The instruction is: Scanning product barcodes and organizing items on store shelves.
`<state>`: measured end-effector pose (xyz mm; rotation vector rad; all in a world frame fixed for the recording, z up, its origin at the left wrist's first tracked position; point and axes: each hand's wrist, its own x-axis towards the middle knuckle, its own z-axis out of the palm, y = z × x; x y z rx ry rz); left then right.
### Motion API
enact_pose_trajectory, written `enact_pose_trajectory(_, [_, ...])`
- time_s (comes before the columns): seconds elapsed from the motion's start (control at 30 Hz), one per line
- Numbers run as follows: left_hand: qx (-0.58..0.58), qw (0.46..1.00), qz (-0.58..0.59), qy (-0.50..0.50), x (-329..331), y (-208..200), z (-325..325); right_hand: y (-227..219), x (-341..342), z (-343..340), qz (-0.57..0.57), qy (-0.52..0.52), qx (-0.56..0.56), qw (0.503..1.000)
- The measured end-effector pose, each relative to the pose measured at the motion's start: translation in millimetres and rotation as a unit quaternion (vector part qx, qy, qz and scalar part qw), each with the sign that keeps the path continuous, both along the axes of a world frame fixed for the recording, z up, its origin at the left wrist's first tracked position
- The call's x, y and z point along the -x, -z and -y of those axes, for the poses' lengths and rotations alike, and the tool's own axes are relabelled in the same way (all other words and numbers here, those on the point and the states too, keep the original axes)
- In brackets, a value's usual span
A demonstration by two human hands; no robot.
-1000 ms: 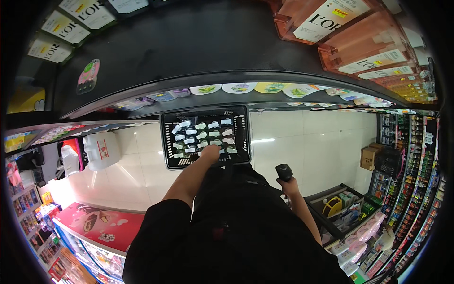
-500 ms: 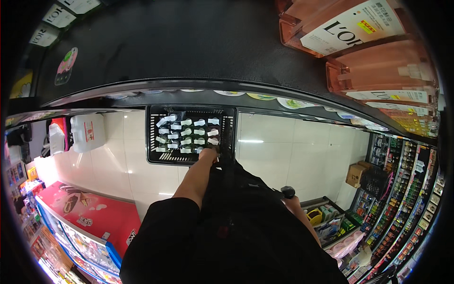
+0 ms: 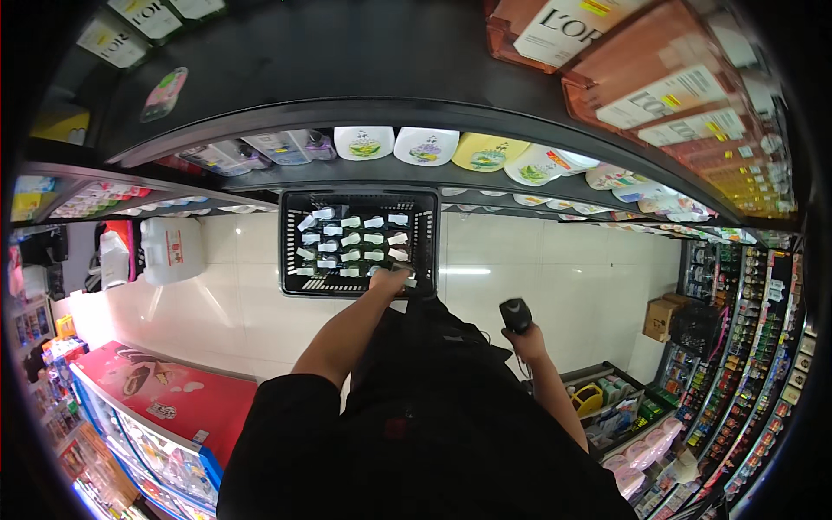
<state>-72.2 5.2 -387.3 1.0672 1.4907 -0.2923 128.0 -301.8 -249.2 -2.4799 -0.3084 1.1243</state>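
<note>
A black plastic basket (image 3: 290, 282) sits in front of me, below the shelf edge. Rows of bottles with white pump tops (image 3: 351, 238) stand in it. My left hand (image 3: 390, 279) reaches to its near right corner, fingers closed around a pump bottle (image 3: 410, 282); the white top shows beside the fingers, and the body is mostly hidden. Out to the right, my right hand (image 3: 529, 344) grips a dark handheld scanner (image 3: 516, 315), raised over the floor and apart from the basket.
Above the basket runs a black shelf (image 3: 364, 74) with large pink bottles (image 3: 641, 74). White and yellow bottles (image 3: 425, 146) line the tier below. A red chest freezer (image 3: 173, 390) stands lower left, a white jug (image 3: 172, 251) beyond it. Stocked racks (image 3: 737, 347) and a cardboard box (image 3: 660, 318) are right.
My right hand has lifted the scanner up and slightly left, so it shows fully. My view has shifted, revealing more lower-shelf bottles. The left hand stays at the basket's near right corner.
</note>
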Motion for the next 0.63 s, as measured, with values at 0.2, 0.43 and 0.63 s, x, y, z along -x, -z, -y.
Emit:
enact_pose_trajectory(0.2, [-0.031,0.949,0.074,0.304,15,-161,-46,-22,40,-108,-0.047,-0.015,-0.269,0.962])
enact_pose_trajectory(0.43, [-0.094,0.853,0.100,0.503,8,-334,-76,-77,106,-170,-0.190,-0.088,-0.431,0.878])
enact_pose_trajectory(0.63, [-0.115,0.811,0.088,0.566,16,-412,-81,-113,130,-191,-0.123,-0.107,-0.551,0.818])
